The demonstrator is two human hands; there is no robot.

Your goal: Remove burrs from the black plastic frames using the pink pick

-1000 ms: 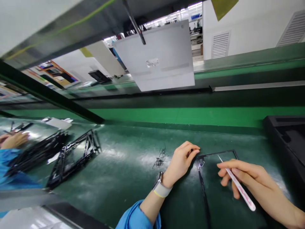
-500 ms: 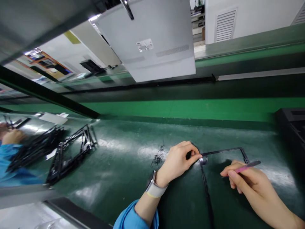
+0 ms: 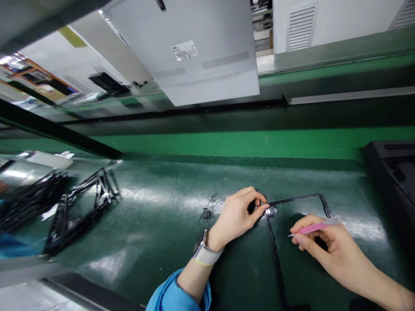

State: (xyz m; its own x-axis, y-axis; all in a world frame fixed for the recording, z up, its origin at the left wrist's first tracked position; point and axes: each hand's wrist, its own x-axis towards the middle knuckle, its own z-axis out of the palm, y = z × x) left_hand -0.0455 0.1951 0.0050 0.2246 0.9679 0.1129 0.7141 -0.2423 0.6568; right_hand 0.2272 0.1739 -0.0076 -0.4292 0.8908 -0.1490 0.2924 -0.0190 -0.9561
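A thin black rectangular frame (image 3: 296, 199) lies on the green bench (image 3: 155, 224). Thumb and fingertips of my left hand (image 3: 241, 211) pinch its upper left corner, next to a small clear, shiny piece (image 3: 271, 211). Over the inside of the frame, my right hand (image 3: 327, 246) grips a slim pink tool (image 3: 313, 227) with a thin metal tip pointing left; its exact kind is unclear. The tip is apart from the frame. Part of the frame's right side is hidden behind my right hand.
Curly black shavings (image 3: 208, 211) lie left of my left hand. Farther left are several stacked black frames (image 3: 78, 211) and a co-worker's blue sleeve (image 3: 14, 246). A black bin-like object (image 3: 389, 172) stands at right. A grey panel (image 3: 194, 26) hangs above.
The pink tool has turned in my right hand, and its metal tip now shows at the left. My left hand stays on the corner. The view has shifted slightly right.
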